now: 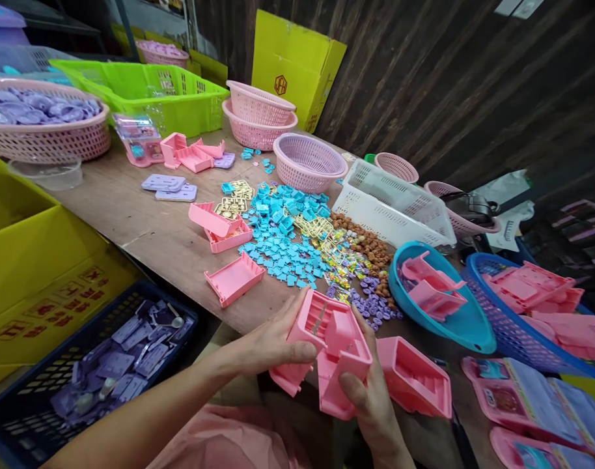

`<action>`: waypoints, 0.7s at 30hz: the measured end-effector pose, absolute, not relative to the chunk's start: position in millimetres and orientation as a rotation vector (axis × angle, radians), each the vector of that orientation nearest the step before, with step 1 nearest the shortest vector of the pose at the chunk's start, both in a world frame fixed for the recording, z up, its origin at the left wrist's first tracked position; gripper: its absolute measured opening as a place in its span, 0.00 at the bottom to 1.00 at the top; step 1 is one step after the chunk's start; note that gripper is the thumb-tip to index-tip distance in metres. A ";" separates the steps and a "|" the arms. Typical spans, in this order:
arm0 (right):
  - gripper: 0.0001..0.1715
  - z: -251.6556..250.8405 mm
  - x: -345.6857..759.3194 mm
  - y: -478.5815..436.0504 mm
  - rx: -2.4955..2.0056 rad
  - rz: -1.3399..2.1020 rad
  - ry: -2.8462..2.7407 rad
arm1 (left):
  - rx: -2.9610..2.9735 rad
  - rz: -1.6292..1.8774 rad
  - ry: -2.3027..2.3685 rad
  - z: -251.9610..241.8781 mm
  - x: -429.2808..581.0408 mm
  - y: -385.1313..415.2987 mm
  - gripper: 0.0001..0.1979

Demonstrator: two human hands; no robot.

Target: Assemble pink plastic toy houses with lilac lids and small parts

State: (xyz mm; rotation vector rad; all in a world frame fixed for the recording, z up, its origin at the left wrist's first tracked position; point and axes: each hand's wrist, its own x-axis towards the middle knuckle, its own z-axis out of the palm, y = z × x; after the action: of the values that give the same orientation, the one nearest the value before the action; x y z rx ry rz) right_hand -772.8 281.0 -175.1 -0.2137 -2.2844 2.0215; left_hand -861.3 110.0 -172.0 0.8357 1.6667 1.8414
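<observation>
Both of my hands hold a pink plastic housing above the table's front edge. My left hand grips its left side, thumb lying across the front. On the right side, my right hand has its thumb pressed on the lower front face. The housing is made of several hollow sections, with a thin strip visible inside the upper left one. Another pink housing lies on the table just right of my right hand. Beyond my hands are heaps of small blue pieces, purple spiral pieces and brown pieces.
Pink parts lie left of the heaps. A teal basin and a blue basket hold pink parts at right, near packed pink sets. White, pink and green baskets line the back. A dark crate stands lower left.
</observation>
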 end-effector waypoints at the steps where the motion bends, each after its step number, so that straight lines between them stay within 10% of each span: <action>1: 0.52 -175.8 -773.6 280.8 -0.226 2.036 -2.268 | 0.846 1.848 1.666 -171.1 -861.8 110.7 0.49; 21: 0.50 -183.5 -783.6 278.4 -0.264 2.066 -2.299 | 0.772 1.864 1.804 -176.4 -859.1 125.1 0.43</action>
State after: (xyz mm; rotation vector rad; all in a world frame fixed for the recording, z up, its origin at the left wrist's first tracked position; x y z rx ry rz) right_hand -783.6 278.4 -183.5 -0.2645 -2.2987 2.0664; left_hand -859.1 125.1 -176.4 0.7721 1.8036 1.8642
